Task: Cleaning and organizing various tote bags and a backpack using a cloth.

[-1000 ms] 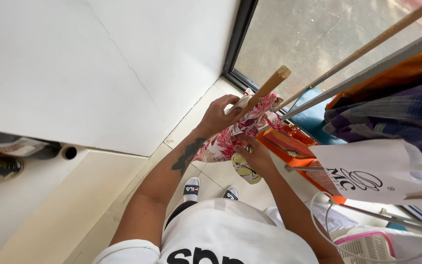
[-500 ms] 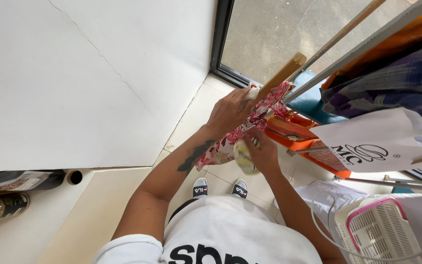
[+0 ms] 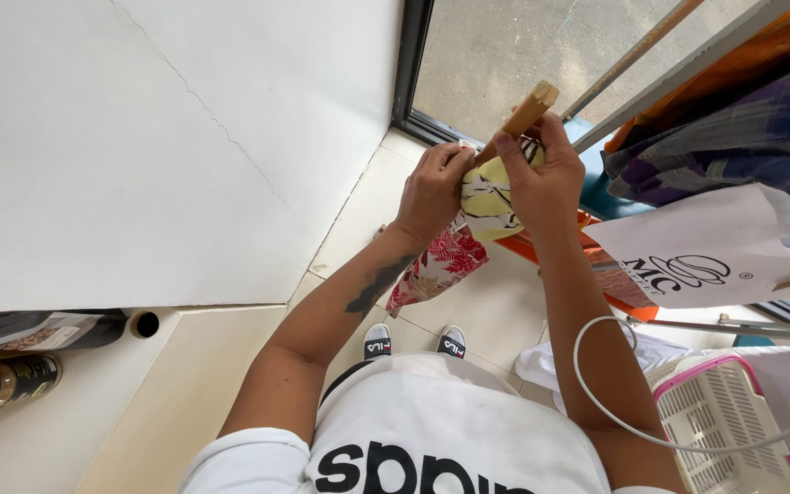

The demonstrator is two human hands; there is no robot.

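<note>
Both my hands now sit higher on the wooden stick (image 3: 518,117). Left hand (image 3: 432,190) pinches the floral cloth (image 3: 468,240); right hand (image 3: 541,174) has come up, closed round stick and cloth.

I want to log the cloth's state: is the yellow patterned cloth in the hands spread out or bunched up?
Bunched up: the yellow cloth sits gathered between the left hand and right hand, not flat.

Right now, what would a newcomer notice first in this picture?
Both hands, left hand and right hand, meet at the top centre around a wooden stick wrapped in flowered cloth. A pink-rimmed basket sits at the lower right.
</note>
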